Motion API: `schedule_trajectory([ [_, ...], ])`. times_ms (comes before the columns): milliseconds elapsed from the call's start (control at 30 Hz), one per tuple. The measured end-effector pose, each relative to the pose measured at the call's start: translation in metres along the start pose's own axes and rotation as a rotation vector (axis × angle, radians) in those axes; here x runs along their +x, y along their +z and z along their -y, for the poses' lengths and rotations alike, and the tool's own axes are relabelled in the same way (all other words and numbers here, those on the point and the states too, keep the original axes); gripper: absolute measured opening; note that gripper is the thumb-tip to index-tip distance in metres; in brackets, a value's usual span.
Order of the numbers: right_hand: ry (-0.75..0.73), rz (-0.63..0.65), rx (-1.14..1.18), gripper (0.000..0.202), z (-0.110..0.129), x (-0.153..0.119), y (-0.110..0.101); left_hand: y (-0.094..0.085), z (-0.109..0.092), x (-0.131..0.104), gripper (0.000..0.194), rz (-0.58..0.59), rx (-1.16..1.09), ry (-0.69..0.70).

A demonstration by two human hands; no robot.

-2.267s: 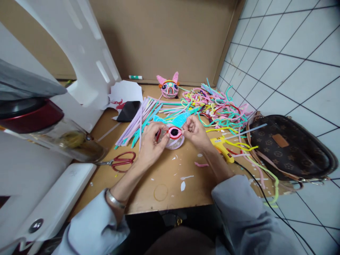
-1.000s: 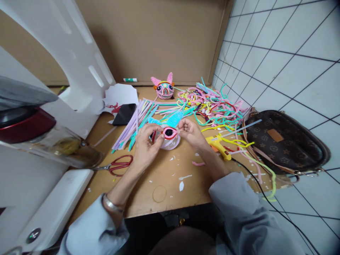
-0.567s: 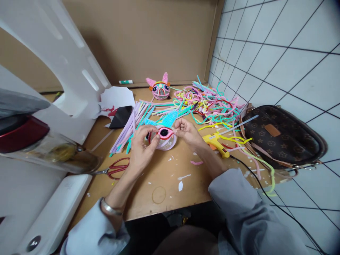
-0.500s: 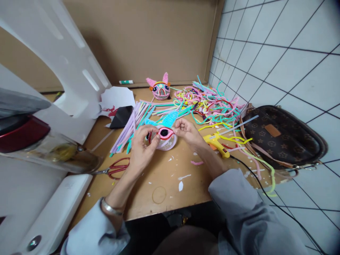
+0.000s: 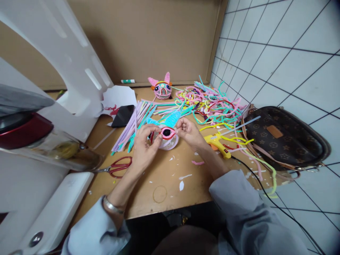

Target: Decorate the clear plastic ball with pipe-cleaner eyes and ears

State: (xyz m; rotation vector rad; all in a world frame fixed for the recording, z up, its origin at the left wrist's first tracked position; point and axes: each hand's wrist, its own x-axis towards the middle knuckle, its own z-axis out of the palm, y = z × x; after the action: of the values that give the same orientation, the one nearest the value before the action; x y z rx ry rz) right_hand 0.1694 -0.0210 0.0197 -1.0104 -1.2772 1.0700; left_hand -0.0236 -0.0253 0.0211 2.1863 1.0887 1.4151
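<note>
Between my hands is a round pipe-cleaner animal head with a pale body and blue ears. At its front sits an eye piece, black in the middle with a pink and red rim. My left hand pinches the left end of the eye piece between thumb and fingers. Its right end is held in the fingertips of my right hand. Part of the head is hidden behind my left fingers.
A finished-looking pink-eared head stands behind. Pipe cleaners lie heaped at the back right. Around are a yellow glue gun with its cord, red-handled scissors, a phone and a brown bag.
The eye piece is tilted slightly differently between my fingertips. Both hands keep their hold, and the whole view has shifted a little.
</note>
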Motion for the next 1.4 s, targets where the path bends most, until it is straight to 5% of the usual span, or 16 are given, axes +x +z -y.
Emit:
schedule_trajectory([
  [433, -0.073, 0.007, -0.060, 0.018, 0.011, -0.004, -0.001, 0.003, -0.001, -0.003, 0.012, -0.045, -0.038, -0.070],
  [867, -0.312, -0.195, -0.311, 0.016, 0.012, -0.007, -0.003, 0.007, 0.003, -0.003, 0.014, -0.061, -0.073, -0.116],
  [1400, -0.669, -0.157, -0.967, 0.020, 0.015, -0.020, 0.006, 0.006, -0.003, -0.003, 0.009, -0.053, -0.060, -0.051],
])
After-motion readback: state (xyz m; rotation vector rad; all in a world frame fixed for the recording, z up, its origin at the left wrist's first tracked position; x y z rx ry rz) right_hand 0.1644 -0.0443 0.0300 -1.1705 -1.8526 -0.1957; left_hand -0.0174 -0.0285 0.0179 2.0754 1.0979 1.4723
